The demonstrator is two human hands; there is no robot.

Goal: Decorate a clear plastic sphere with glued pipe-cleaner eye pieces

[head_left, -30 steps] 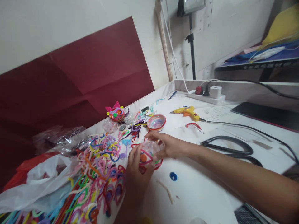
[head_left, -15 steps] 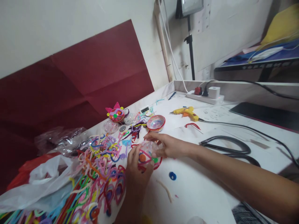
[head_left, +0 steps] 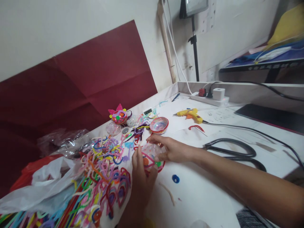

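Between my two hands is a clear plastic half-ball (head_left: 152,152) decorated with pipe cleaners, showing a red-outlined orange eye, a green spot and a red rim. My left hand (head_left: 142,169) is curved against its left side, fingers on the shell and thumb at the front. From the right, my right hand (head_left: 169,148) grips its top and right edge, thumb in front and fingers reaching behind. Just beyond it sits a bowl-like half-ball (head_left: 159,125) with a red rim. A blue pipe-cleaner coil (head_left: 175,179) and a beige pipe-cleaner piece (head_left: 167,193) lie nearer me.
A heap of coloured pipe cleaners (head_left: 106,167) and a white plastic bag (head_left: 47,186) cover the left. Behind stands a finished pink-eared ornament (head_left: 119,116). Rightward are a yellow glue gun (head_left: 190,114), black-handled scissors (head_left: 230,148), a power strip (head_left: 210,98) and a phone (head_left: 268,117).
Both hands stay on the decorated half-ball. My left fingers have shifted slightly right and straightened a little, covering more of the orange eye; the view has moved slightly.
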